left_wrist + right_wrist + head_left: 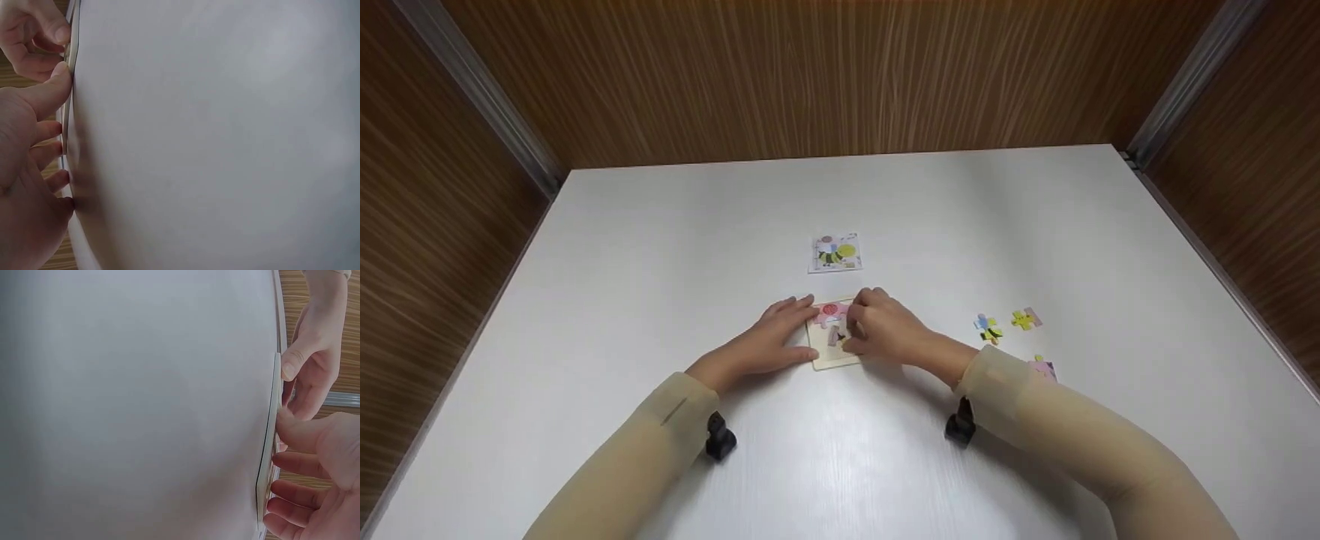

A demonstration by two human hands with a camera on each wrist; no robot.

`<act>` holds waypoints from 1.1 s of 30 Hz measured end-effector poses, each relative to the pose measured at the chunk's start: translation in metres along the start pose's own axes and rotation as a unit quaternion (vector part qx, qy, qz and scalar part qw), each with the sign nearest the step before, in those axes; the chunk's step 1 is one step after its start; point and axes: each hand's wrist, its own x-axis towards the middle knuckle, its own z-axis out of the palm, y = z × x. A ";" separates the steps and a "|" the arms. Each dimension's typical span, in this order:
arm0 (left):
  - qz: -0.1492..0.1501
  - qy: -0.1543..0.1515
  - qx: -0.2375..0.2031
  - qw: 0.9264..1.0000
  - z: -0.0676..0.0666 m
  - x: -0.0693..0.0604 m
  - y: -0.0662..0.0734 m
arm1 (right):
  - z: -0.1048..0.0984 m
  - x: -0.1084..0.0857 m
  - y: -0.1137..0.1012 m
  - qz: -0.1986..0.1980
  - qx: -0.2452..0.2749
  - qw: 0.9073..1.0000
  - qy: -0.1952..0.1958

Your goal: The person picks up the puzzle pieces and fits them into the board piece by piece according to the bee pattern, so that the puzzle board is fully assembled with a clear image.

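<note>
A small pale puzzle board (829,360) lies on the white table, with a pink piece bearing a red round shape (830,309) in its upper left. My left hand (769,341) rests at the board's left edge, fingers and thumb extended. Over the board's right side, my right hand (889,330) bends its fingers and pinches a small pinkish-grey and dark puzzle piece (835,335) near the thumb; the fingers partly hide it. In the right wrist view, the board (269,439) appears edge-on beside the right thumb and fingers. Both hands also show in the left wrist view.
Beyond the board lies a square picture card with a bee (837,255). Loose puzzle pieces lie to the right: blue and yellow pieces (988,328), a yellow piece (1024,319) and a pink piece (1042,367) partly behind the right sleeve. Wood-grain panels (840,82) border the table.
</note>
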 end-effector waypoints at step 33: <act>0.002 0.000 0.006 1.000 0.001 0.001 -0.002 | 0.001 0.015 0.003 -0.100 0.011 0.995 0.018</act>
